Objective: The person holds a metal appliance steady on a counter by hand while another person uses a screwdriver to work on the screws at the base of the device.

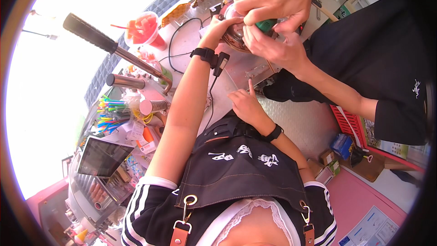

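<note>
Up at the counter, my left hand grips the side of a round, shiny metal vessel, its thumb stretched along the top; its other fingers are partly hidden. My right hand hangs nearer to me beside the counter's edge, index finger pointing out and the rest loosely bent, with nothing seen in it. Two hands of a co-worker in black close around a green part on top of the vessel, just right of my left hand. A small black device with a cable is strapped at my left wrist.
Left of my arm stand a clear cup of red fruit pieces, a long-handled lever, colourful straws and a tilted screen. A black cable crosses the counter. The co-worker's body blocks the right side; a red crate stands below.
</note>
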A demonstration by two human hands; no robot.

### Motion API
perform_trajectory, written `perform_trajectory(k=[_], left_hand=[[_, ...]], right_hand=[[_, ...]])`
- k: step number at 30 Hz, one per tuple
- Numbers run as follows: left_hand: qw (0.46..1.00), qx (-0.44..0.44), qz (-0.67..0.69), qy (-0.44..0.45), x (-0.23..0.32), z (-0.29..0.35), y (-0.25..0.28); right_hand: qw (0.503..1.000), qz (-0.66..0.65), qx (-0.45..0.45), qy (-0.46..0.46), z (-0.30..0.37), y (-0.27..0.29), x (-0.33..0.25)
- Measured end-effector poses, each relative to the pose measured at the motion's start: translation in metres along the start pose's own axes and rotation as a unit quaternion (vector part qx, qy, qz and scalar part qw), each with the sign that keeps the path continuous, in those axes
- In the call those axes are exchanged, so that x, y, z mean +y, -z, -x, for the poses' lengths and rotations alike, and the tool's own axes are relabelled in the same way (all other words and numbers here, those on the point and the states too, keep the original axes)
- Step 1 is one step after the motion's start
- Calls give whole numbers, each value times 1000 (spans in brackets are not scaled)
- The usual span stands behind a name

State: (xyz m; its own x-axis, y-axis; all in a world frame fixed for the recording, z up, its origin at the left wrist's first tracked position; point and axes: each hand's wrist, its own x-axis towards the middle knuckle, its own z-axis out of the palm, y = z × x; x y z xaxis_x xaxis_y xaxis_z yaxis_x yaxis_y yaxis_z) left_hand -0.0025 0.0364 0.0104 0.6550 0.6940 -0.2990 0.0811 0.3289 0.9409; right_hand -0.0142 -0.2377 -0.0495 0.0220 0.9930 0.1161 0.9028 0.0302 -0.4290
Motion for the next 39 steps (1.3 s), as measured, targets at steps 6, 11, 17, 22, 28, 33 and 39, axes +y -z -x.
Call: perform_trajectory(k=[6,11,17,22,28,33,39], left_hand=[[997,39,-62,38,4,1,-5],[998,0,-65,23,-14,-27,0],[1000,5,23,-6,-24,-29,8],[999,21,-38,8,6,4,-11],[988,11,-53,-144,-61,-66,32],[991,-31,-80,-103,-47,-49,17],[848,-89,-306,-425,-30,-35,26]], right_hand=[[1000,4,-14,-7,0,2,1],[1000,-1,-3,-8,0,1,2],[1000,-9,-3,-5,0,-2,3],[1000,-8,-2,-11,1,-1,5],[1000,-9,-11,9,-2,2,-3],[1000,-4,-11,-9,0,0,4],[1000,-3,-4,12,-1,1,-3]])
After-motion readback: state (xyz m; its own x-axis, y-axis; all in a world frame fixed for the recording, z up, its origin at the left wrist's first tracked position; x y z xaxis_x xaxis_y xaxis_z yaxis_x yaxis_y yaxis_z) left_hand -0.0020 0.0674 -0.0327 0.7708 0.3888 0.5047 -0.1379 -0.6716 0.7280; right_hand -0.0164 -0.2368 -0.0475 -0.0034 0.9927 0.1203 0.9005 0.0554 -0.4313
